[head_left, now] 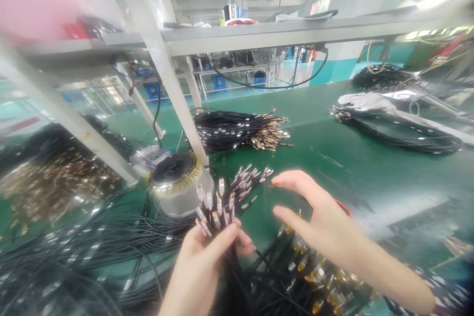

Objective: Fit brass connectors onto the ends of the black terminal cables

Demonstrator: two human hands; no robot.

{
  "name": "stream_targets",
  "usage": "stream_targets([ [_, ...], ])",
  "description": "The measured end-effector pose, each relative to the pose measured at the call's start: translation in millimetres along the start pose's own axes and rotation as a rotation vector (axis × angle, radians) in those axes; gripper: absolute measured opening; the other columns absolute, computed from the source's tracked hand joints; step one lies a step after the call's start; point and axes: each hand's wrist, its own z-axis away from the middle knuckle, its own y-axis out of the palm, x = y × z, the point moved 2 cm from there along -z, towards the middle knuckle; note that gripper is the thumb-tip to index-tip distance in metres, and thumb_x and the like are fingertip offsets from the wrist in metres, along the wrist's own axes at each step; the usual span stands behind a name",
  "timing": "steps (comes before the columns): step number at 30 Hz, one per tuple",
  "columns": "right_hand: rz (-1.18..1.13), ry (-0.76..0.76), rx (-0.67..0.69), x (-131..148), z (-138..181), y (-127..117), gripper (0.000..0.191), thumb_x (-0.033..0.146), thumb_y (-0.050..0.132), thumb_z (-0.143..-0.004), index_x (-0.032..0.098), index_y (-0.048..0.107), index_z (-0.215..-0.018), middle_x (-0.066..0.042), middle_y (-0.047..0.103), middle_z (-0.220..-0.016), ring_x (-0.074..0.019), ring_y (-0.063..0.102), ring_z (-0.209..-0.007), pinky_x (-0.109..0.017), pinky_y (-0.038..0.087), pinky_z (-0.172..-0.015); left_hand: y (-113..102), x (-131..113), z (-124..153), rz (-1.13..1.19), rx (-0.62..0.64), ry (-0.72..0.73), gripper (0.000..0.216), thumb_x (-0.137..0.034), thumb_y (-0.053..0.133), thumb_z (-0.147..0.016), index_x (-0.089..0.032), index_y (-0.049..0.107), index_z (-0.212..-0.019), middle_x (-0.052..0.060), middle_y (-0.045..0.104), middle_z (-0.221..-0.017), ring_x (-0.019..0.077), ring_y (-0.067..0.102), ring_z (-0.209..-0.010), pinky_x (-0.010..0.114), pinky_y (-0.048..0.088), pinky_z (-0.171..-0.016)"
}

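Observation:
My left hand is wrapped round a bunch of black cables, whose silver metal connectors stick up in a fan above the thumb. My right hand is apart from it to the right, thumb and fingers spread with nothing between them. Behind the held bunch lie more black cables with silver ends. Under my right hand is a heap of cables with yellowish-tipped connectors, partly hidden by my forearm.
A round device with a black top stands left of the held bunch. Cable bundles lie at the back, at the left and on the right of the green tabletop. Slanted white shelf posts rise at left.

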Motion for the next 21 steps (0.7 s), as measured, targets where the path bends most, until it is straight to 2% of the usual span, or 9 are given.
stream_targets([
  [3, -0.229, 0.001, 0.046, 8.3, -12.7, 14.2, 0.021, 0.022, 0.065, -0.082, 0.027, 0.061, -0.103, -0.005, 0.064, -0.109, -0.0219, 0.063, -0.104, -0.039, 0.049, -0.097, -1.6, 0.4, -1.2, -0.030, -0.002, 0.022, 0.021, -0.028, 0.079, -0.071, -0.009, 0.071, -0.077, 0.007, 0.069, -0.058, 0.0185, 0.063, -0.057, 0.029, 0.049, -0.059],
  [5, -0.467, 0.091, 0.130, 7.4, -14.8, 24.9, 0.016, 0.024, 0.067, -0.082, 0.024, 0.060, -0.097, -0.004, 0.067, -0.099, -0.0192, 0.066, -0.094, -0.036, 0.053, -0.089, -1.1, -0.1, -1.3, 0.009, -0.008, 0.020, 0.021, -0.029, 0.077, -0.073, -0.010, 0.071, -0.079, 0.006, 0.067, -0.057, 0.0181, 0.062, -0.055, 0.029, 0.049, -0.058],
  [8, -0.708, 0.247, 0.200, 2.8, -14.0, 40.4, 0.023, 0.027, 0.075, -0.076, 0.021, 0.060, -0.092, -0.003, 0.069, -0.090, -0.0171, 0.066, -0.087, -0.033, 0.053, -0.085, 0.5, -0.9, -1.7, 0.045, -0.011, 0.020, 0.018, -0.028, 0.076, -0.073, -0.011, 0.070, -0.075, 0.005, 0.066, -0.057, 0.0187, 0.063, -0.055, 0.029, 0.050, -0.058],
  [11, -0.794, 0.326, 0.205, 2.0, -14.4, 53.7, 0.029, 0.025, 0.080, -0.070, 0.020, 0.058, -0.088, -0.002, 0.068, -0.088, -0.0163, 0.067, -0.085, -0.031, 0.053, -0.082, -0.1, 0.1, -2.8, 0.027, 0.006, 0.010, 0.018, -0.027, 0.077, -0.072, -0.010, 0.069, -0.069, 0.007, 0.069, -0.060, 0.0181, 0.063, -0.053, 0.028, 0.050, -0.054],
  [15, -0.873, 0.346, 0.179, 8.2, -17.6, 67.1, 0.038, 0.018, 0.082, -0.065, 0.021, 0.054, -0.090, -0.001, 0.067, -0.090, -0.0180, 0.070, -0.087, -0.028, 0.056, -0.074, -2.9, 1.8, -4.0, 0.038, 0.040, 0.003, 0.016, -0.024, 0.077, -0.073, -0.010, 0.071, -0.075, 0.007, 0.069, -0.060, 0.0169, 0.063, -0.052, 0.027, 0.051, -0.054],
  [19, -0.936, 0.382, 0.250, 12.9, -18.0, 76.1, 0.043, 0.021, 0.080, -0.068, 0.022, 0.049, -0.097, 0.002, 0.067, -0.068, -0.0132, 0.063, -0.054, -0.025, 0.052, -0.050, -5.9, 2.6, -3.9, 0.077, 0.037, 0.000, 0.015, -0.023, 0.078, -0.072, -0.011, 0.072, -0.076, 0.006, 0.069, -0.063, 0.0201, 0.065, -0.061, 0.030, 0.053, -0.058],
  [21, -0.961, 0.389, 0.289, 12.9, -18.0, 77.6, 0.044, 0.022, 0.081, -0.068, 0.022, 0.048, -0.097, 0.003, 0.066, -0.064, -0.0107, 0.059, -0.049, -0.024, 0.050, -0.048, -8.1, 3.3, -3.8, 0.081, 0.017, -0.004, 0.017, -0.023, 0.079, -0.071, -0.012, 0.072, -0.080, 0.007, 0.071, -0.071, 0.0220, 0.066, -0.068, 0.032, 0.054, -0.062],
])
